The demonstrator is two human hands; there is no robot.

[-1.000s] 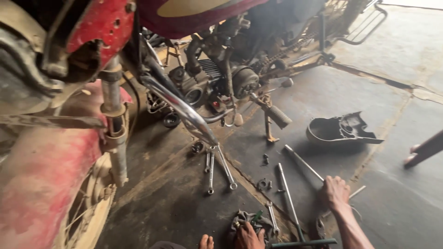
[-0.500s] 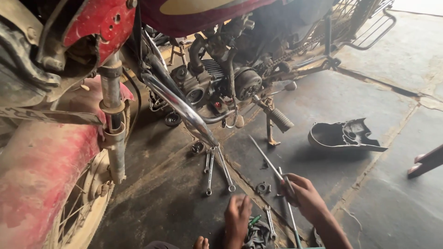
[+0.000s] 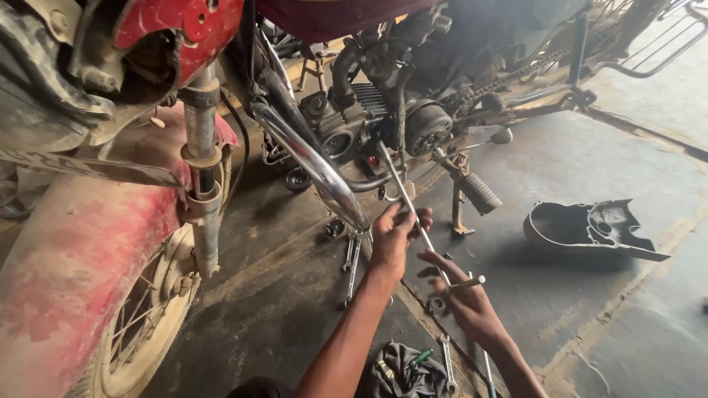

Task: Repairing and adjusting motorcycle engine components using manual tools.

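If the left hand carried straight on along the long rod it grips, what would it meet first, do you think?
Probably the engine: the left hand and its rod point up toward it, beside the exhaust pipe, though depth is unclear.

Grimy, oil-stained concrete floor (image 3: pixel 590 317) with cracks and seams, lit by daylight brightest toward the upper right.

Both forearms are bare, no sleeves, gloves, watch or rings showing, hands grimy

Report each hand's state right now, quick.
Left hand: closed around the long metal rod tool, which is aimed at the motorcycle engine.
Right hand: loosely curled on the same rod's lower end, by its cross handle.
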